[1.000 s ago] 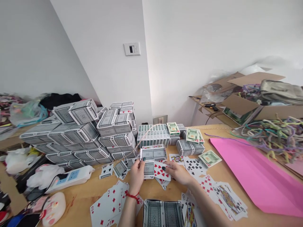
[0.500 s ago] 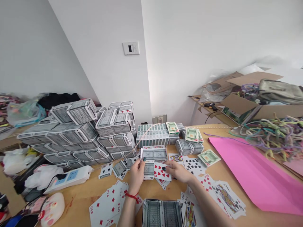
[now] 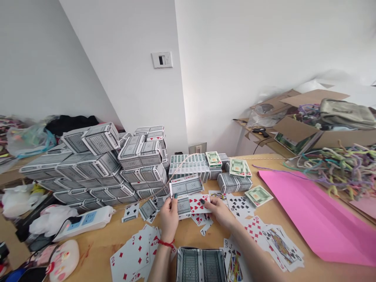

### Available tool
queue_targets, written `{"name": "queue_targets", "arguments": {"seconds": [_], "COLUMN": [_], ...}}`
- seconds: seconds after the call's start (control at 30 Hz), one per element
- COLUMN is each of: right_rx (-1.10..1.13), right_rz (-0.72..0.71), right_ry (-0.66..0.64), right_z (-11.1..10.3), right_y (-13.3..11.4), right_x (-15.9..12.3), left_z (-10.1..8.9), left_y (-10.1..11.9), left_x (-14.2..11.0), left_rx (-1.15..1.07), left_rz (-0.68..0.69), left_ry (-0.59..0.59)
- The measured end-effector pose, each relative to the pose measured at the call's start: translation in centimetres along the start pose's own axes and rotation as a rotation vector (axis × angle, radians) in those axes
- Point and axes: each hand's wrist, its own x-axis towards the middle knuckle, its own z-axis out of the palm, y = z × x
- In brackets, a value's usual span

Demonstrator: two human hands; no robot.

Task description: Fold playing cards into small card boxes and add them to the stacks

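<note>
My left hand (image 3: 168, 216) and my right hand (image 3: 219, 211) are both closed on a small folded piece made of playing cards (image 3: 190, 204), held just above the wooden table (image 3: 96, 244). The piece shows a grey patterned back on the left and red hearts on the right, with a patterned flap (image 3: 186, 185) raised behind it. A thin pinkish strand (image 3: 176, 172) runs up from the left hand. Loose face-up cards (image 3: 133, 252) lie around both forearms.
A large heap of card-covered boxes (image 3: 96, 164) stands at the left, with packs of cards (image 3: 190, 166) behind the hands. An open card box (image 3: 201, 264) sits at the near edge. A pink sheet (image 3: 311, 215) and tangled pipe cleaners (image 3: 337, 166) lie right. A power strip (image 3: 84, 223) lies left.
Both hands have lifted the card piece slightly and tilted it; the patterned flap behind it now slants upward to the right. The view shifted a little.
</note>
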Motion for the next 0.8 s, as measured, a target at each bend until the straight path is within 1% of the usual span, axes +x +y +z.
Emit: {"name": "queue_targets", "arguments": {"seconds": [0.07,0.13,0.23,0.37,0.5,0.67,0.8], "right_rx": [-0.122,-0.203,-0.236,-0.266,-0.211,-0.129,-0.108], "right_rz": [-0.007,-0.018,-0.026,0.007,-0.003,0.028,0.043], "right_ry": [0.012,0.025,0.027,-0.021,-0.042,-0.035,-0.027], "right_z": [0.3,0.6,0.7,0.6,0.7,1.7,2.3], "right_y": [0.2,0.2,-0.1,-0.4,-0.3,0.0,0.8], "right_x": [0.0,0.1,0.0,-0.1,-0.1,-0.1,-0.1], "left_z": [-0.1,-0.2,-0.2,-0.2,-0.2,0.3,0.8], "left_y": [0.0,0.1,0.2,0.3,0.4,0.5,0.7], "left_x": [0.1,0.1,-0.1,-0.2,-0.3,-0.5,-0.8], "left_rx": [0.022,0.045,0.058,0.065,0.082,0.059,0.015], "left_rz": [0.023,0.03,0.014,-0.031,-0.034,-0.021,-0.021], "left_ry": [0.017,0.01,-0.018,-0.04,-0.038,-0.021,-0.044]}}
